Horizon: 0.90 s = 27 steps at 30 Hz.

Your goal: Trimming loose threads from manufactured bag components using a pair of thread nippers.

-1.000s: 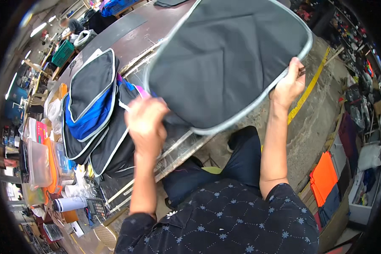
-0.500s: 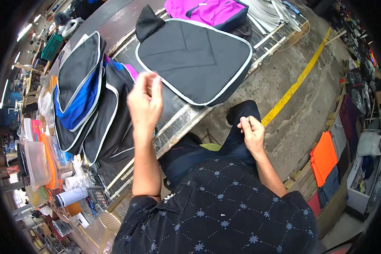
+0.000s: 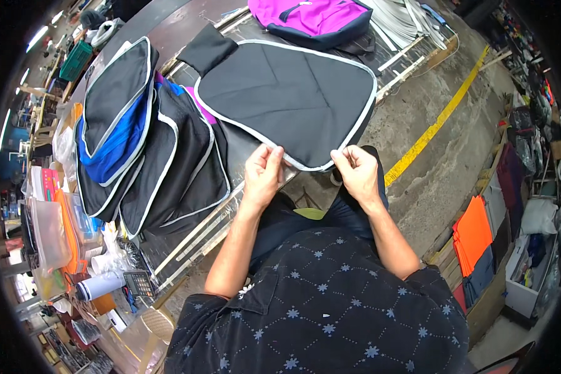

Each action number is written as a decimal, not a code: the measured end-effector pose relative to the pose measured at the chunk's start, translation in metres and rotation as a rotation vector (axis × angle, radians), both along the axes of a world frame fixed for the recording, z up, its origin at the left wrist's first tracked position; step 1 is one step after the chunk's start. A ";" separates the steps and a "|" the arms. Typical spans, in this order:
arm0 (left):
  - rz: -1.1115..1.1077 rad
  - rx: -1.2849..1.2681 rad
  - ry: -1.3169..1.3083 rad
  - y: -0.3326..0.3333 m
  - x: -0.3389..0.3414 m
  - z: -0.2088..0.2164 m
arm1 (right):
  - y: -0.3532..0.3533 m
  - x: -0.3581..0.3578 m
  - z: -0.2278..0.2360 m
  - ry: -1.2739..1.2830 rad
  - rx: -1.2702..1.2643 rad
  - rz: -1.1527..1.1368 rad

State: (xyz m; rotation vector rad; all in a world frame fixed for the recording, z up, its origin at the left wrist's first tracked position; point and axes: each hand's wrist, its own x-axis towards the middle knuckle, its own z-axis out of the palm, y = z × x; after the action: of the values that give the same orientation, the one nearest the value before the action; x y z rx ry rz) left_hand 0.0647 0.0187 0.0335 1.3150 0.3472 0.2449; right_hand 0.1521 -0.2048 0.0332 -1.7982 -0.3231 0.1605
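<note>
Both hands have come in to the panel's near rim since half a second ago, when they hung off it, and the flap lies lower now. From my end, the left grip [image 3: 263, 176] is closed narrow, thumb and finger pinching the rim on its near left; the right grip [image 3: 360, 174] does the same on the near right, so the black panel [image 3: 287, 93] is held between them at two points.

I expect the panel to be light and floppy, the cloth padded or layered rather than stiff, with little to break and not much slip. The piping [image 3: 313, 168] should be the firmest part, so I'd take hold there, with the two pinches spread apart to keep the edge taut.

It is matte black with rounded corners, faint creases or seam lines across its face, and pale grey piping all round; a black flap [image 3: 207, 51] juts from its far left corner. It lies on the tabletop [image 3: 168, 25], its near end out over the edge above my lap, right of the bag stack [image 3: 118, 93] and just nearer me than the purple bag [image 3: 318, 19].
</note>
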 end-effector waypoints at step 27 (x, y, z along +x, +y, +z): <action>-0.019 -0.031 0.022 0.011 -0.033 -0.007 | -0.027 -0.014 0.003 0.060 0.116 -0.034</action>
State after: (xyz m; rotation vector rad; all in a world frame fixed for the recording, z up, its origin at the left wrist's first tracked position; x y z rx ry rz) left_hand 0.0321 0.0292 0.0267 1.2906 0.3560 0.2084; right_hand 0.1377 -0.2322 0.0365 -1.6795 -0.2535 0.1682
